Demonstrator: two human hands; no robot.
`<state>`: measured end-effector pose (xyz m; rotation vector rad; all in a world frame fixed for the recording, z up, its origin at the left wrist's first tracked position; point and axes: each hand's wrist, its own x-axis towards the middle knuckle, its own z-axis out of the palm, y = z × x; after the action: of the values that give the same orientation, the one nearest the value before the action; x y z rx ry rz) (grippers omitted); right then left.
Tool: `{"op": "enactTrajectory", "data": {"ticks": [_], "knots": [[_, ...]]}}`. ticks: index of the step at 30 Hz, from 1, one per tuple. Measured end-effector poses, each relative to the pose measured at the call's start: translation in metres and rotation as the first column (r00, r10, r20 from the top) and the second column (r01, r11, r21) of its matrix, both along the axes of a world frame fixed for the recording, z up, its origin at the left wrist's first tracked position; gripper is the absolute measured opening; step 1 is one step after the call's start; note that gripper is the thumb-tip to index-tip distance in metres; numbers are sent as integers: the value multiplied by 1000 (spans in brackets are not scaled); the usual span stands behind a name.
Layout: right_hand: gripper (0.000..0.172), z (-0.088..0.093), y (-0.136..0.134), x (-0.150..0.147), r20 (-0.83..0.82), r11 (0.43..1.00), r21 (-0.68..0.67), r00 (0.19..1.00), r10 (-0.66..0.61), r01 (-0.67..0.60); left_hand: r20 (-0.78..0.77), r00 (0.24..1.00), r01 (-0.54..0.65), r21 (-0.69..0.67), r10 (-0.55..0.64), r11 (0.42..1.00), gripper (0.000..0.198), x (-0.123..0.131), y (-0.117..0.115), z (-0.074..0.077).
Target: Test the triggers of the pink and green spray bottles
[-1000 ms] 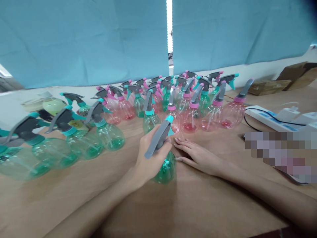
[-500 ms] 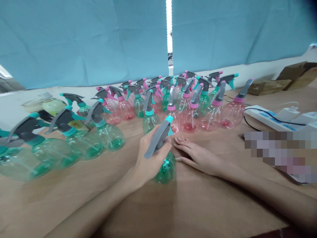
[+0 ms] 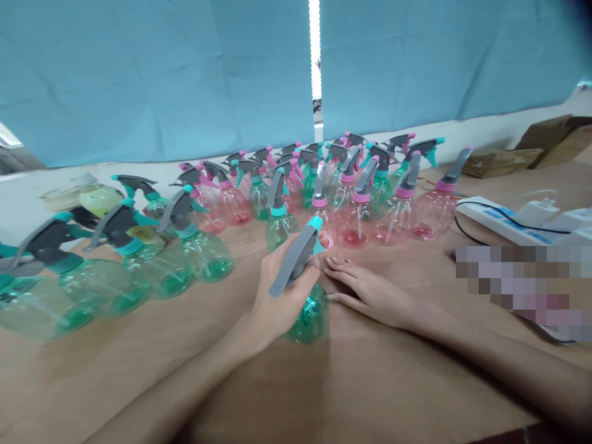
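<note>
My left hand [image 3: 283,277] is wrapped around the neck of a green spray bottle [image 3: 308,317] with a grey and teal trigger head, upright on the table in front of me. Its neck is hidden by my fingers. Just to the right, my right hand [image 3: 370,288] lies flat on the wooden table [image 3: 379,382], fingers stretched towards the bottle and holding nothing. Behind my left hand stands another green spray bottle [image 3: 280,225]. Beyond my right fingertips is a pink spray bottle [image 3: 354,223], in a row with several others.
Several green spray bottles [image 3: 206,256] line the left side, with more pink and green ones crowded at the back. A white power strip [image 3: 499,222] with plugs and a black cable lies to the right, near a blurred-out item [image 3: 531,290]. Cardboard boxes [image 3: 502,161] sit at the back right.
</note>
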<state>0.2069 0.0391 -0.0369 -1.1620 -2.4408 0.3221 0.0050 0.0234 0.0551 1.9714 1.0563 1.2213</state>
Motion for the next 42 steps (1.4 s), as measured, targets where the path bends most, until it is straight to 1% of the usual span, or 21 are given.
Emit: {"op": "enactTrajectory", "data": {"ticks": [8,13,16,21,26,31,37,42], "knots": [[59,-2,0,1,-41,1000,5,999,0,0,11,1000,11,0,-11,1000,3,0,0,1],[59,-4,1,1,-50,1000,16,999,6,-5,-14,1000,7,-12,-8,1000,5,-1,-2,7],[59,-4,1,1,-44,1000,12,999,5,-5,-38,999,1,1,-1,1000,6,-1,-3,10],[61,-1,1,1,-13,1000,2,1000,2,-2,-18,1000,14,-15,-14,1000,12,-2,-2,11],[63,-2,2,1,5,1000,-4,1000,1,-1,-13,1000,26,-39,-26,999,4,-3,-3,11],[62,-4,2,1,-17,1000,11,1000,4,-4,-30,999,21,-52,-23,998,6,-4,-3,12],[55,1,0,0,-63,1000,12,998,19,-19,-27,1000,-4,-33,3,999,6,-2,-3,8],[36,15,-3,0,-207,999,0,978,39,-40,-37,998,-42,-24,42,999,10,-2,-3,5]]}}
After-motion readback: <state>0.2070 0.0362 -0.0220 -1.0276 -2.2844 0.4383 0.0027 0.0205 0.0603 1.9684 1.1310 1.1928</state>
